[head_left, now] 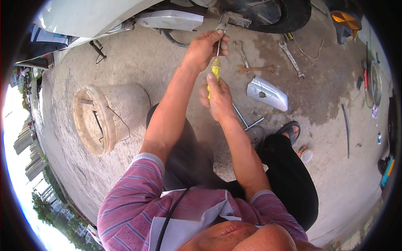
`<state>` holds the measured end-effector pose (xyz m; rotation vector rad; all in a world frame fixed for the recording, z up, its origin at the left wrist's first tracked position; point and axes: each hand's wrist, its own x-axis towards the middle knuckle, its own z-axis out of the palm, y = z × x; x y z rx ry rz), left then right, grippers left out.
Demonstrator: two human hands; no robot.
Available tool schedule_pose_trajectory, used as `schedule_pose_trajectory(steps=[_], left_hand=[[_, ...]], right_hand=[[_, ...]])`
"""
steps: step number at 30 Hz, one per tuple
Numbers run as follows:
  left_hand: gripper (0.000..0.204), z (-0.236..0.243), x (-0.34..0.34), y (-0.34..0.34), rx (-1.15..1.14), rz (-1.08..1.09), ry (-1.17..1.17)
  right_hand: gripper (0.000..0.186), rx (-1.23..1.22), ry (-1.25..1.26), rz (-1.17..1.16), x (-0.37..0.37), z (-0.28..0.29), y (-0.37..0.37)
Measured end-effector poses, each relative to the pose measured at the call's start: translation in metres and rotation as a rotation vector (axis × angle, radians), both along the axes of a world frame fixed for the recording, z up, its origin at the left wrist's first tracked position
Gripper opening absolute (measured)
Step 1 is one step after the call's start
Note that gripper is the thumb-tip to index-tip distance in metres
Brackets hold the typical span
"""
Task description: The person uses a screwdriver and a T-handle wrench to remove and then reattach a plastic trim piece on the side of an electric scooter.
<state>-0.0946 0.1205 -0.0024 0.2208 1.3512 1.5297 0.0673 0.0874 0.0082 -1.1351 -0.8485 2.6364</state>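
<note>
Bucket (127,100): on the ground (94,69), left of the screwdriver (215,69)
Wrenches (290,59): right of the screwdriver
Wheel (289,19): beyond the wrenches

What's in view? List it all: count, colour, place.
Screwdriver: 1, yellow-handled, upper centre
Wrenches: 3, two grey, one rusty, upper right ground
Curved panel: 1, silver, right of centre
T-shaped metal tool: 1, silver, below panel
Bucket: 1, off-white, left
Tyre: 1, black, top
Lamp: 1, orange, top right
Strip: 1, black, right ground
Sandal: 1, dark, right of centre
Small tub: 1, white, below sandal
Left hand: 1, bare, at screwdriver shaft
Right hand: 1, bare, around screwdriver handle
</note>
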Motion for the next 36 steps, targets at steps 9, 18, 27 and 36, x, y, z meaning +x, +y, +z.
schedule_pose_trajectory(steps=[9, 18, 27, 36], left_hand=[[0.031, 0.005, 0.004, 0.002, 0.003, 0.016, -0.001], [0.03, 0.003, 0.006, 0.004, 0.023, 0.004, 0.025], [0.03, 0.003, 0.006, 0.004, 0.049, 0.009, -0.002], [0.029, 0.0, 0.004, 0.005, 0.104, -0.007, 0.004]], right_hand=[[0.044, -0.505, 0.43, -0.044, 0.016, -0.01, 0.018], [0.046, -0.051, 0.178, -0.064, 0.012, -0.016, 0.006], [0.046, -0.694, 0.431, -0.156, 0.017, -0.019, 0.023], [0.029, 0.368, -0.154, 0.152, 0.011, 0.009, 0.017]])
